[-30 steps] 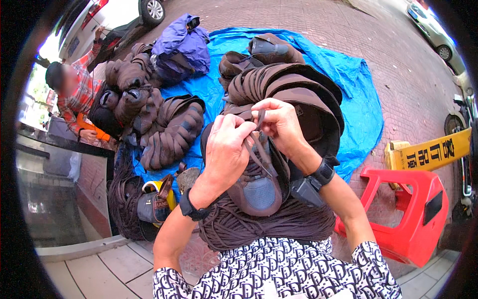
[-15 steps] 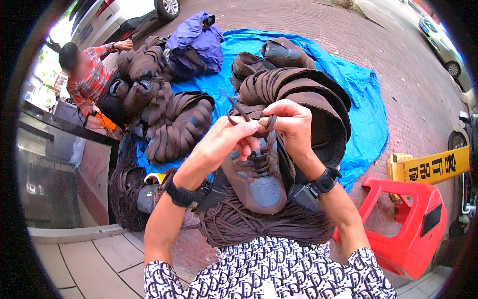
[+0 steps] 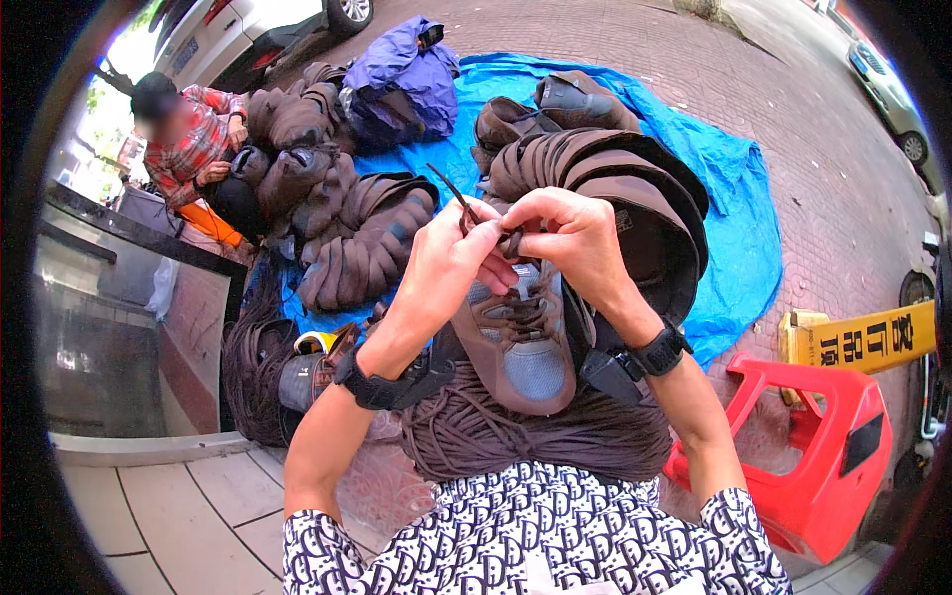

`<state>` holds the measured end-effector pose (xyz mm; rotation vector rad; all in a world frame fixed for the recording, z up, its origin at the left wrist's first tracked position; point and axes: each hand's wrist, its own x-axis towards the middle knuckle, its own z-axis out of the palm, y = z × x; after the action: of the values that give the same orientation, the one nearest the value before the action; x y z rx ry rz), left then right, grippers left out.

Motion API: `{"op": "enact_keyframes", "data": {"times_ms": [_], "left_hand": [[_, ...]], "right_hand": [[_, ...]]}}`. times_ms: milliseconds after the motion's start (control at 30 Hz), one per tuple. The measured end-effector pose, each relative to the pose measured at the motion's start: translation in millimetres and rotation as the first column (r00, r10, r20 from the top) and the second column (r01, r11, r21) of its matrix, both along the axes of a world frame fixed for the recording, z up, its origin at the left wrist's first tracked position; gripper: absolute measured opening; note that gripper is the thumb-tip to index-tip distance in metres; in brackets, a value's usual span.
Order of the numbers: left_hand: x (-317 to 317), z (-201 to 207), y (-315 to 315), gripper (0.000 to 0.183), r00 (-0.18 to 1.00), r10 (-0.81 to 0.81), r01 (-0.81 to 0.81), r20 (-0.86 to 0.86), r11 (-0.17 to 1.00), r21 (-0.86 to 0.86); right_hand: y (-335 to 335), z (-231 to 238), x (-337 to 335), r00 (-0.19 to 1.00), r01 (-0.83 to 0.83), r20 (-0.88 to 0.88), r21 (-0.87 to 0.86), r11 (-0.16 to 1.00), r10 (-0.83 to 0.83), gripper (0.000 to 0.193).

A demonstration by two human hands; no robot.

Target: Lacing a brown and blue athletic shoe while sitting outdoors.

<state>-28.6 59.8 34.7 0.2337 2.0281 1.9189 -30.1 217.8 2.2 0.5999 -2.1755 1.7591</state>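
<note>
A brown shoe upper with a grey-blue mesh toe lies before me, toe toward my body, its dark lace threaded through the lower eyelets. Above its collar end, both hands meet on a brown shoelace, whose tip sticks up past my left thumb. My left hand pinches the lace between thumb and fingers. Close beside it, my right hand is closed on a loop of the same lace. A thick bundle of brown laces is spread across my lap under the upper. My fingers partly hide the shoe's opening.
Stacks of nested brown uppers stand on a blue tarp, with more piles at left. Another person works at far left. A red plastic stool is at right; a black-framed glass case stands at left.
My hands have drawn closer together, and the lace loop by my right fingers is tighter. The lace end now points up and left. The other person's raised hand has come down.
</note>
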Motion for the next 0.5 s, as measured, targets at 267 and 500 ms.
{"op": "enact_keyframes", "data": {"times_ms": [267, 500], "left_hand": [[10, 0, 13, 0.028, 0.980, -0.048, -0.004, -0.192, 0.965, -0.262], [1, -3, 19, 0.020, 0.772, -0.286, -0.060, -0.567, 0.856, -0.513]], "right_hand": [[-6, 1, -1, 0.976, 0.141, -0.191, 0.182, 0.973, -0.106, 0.028], [25, 18, 1, 0.853, 0.326, -0.507, 0.334, 0.884, -0.124, 0.031]]}}
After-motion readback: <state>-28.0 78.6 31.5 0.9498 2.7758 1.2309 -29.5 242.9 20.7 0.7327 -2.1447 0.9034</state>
